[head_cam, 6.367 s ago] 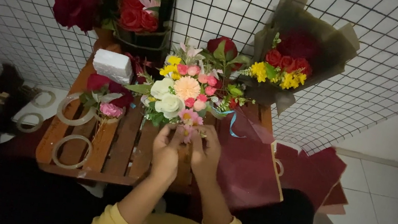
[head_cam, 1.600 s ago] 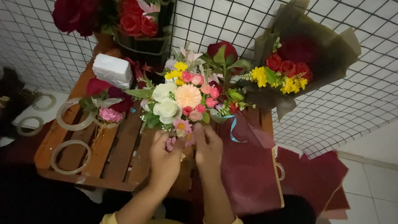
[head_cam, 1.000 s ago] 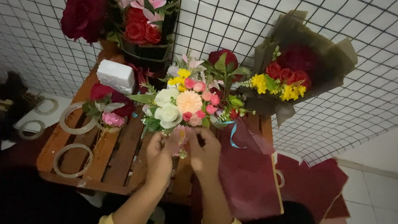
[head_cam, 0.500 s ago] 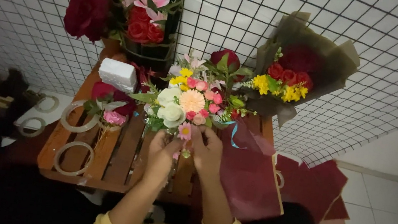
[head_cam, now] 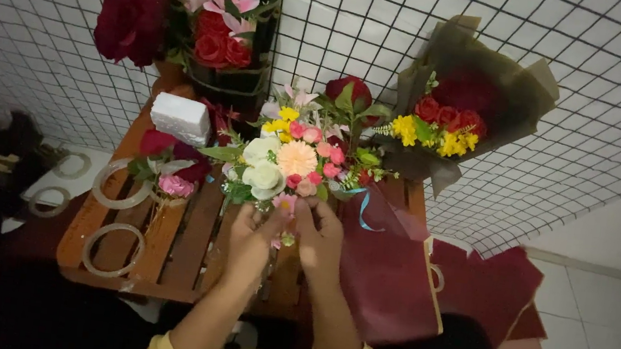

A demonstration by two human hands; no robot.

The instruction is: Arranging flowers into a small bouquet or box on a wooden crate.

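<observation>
Both hands, the left hand (head_cam: 251, 237) and the right hand (head_cam: 320, 235), meet with fingers pinched on a small pink flower (head_cam: 283, 204) at the near edge of the mixed bouquet (head_cam: 292, 160). That bouquet sits mid-way on the slatted wooden worktop (head_cam: 183, 246), with a white foam block (head_cam: 180, 117) to its left and dark red wrapping paper (head_cam: 384, 278) to its right.
</observation>
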